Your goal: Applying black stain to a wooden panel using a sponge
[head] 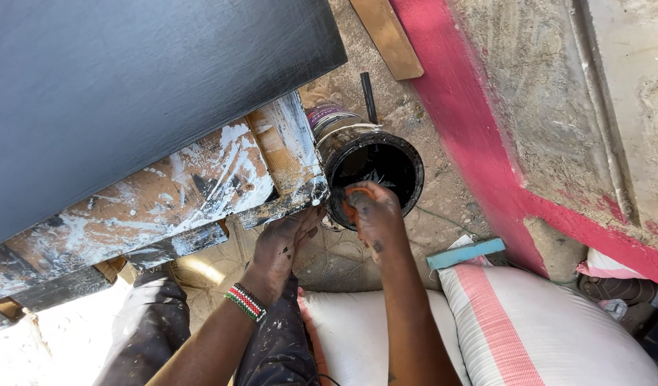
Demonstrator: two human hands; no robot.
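Observation:
A round paint can (412, 166), black inside and smeared with black paint, lies tilted toward me on the dirt ground. My right hand (372, 212) is at the can's near rim, its paint-stained fingers closed on a small orange-handled tool (354, 192) that dips into the can; the tool's tip is hidden. My left hand (282, 244), with a beaded bracelet (245, 302) on the wrist, grips the can's left side just below the corner of a wooden frame (200, 189). A large black-painted board (129, 86) lies on that frame.
The frame's wood is splashed with white and black paint. A pink-painted concrete wall (479, 143) runs along the right. White sacks with pink stripes (543, 329) lie at the bottom right, with a light blue strip (466, 253) beside them. A wooden plank (387, 36) and a black stick (369, 96) lie beyond the can.

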